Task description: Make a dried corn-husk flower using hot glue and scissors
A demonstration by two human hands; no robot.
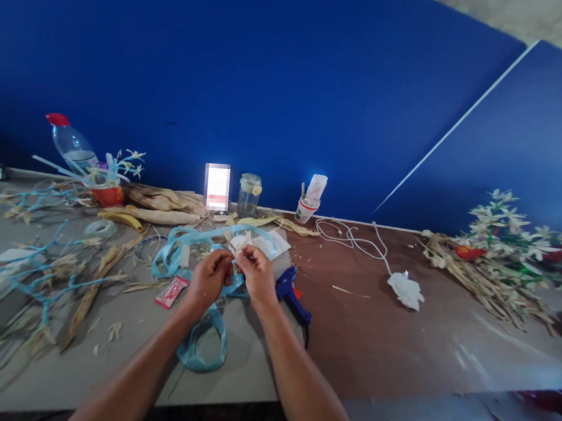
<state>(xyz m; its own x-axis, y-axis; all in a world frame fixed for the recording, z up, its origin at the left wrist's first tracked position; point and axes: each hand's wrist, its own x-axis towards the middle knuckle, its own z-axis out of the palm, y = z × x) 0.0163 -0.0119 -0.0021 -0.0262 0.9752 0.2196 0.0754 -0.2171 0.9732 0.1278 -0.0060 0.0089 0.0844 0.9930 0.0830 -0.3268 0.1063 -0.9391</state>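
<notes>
At the left, blue-stemmed branches [51, 297] with pale blooms spread over the surface [140, 361], a strip of dry husk [93, 290] beside them. Next comes a red packet [172, 292], just left of the left hand [210, 277]. Its fingers are pinched nearly closed, meeting those of the right hand [257, 273]; both seem to grip the base of a small pale flower [244, 240]. The flower lies at the far side of the fingertips, its long axis apparently running away from them; the right hand looks marginally nearer. Blue ribbon [210, 359] loops around and beneath the hands. Right of them lies a blue glue gun [293, 295], partly behind the right forearm. The fingers hide the flower's lower end, and blur leaves its petals unclear.
</notes>
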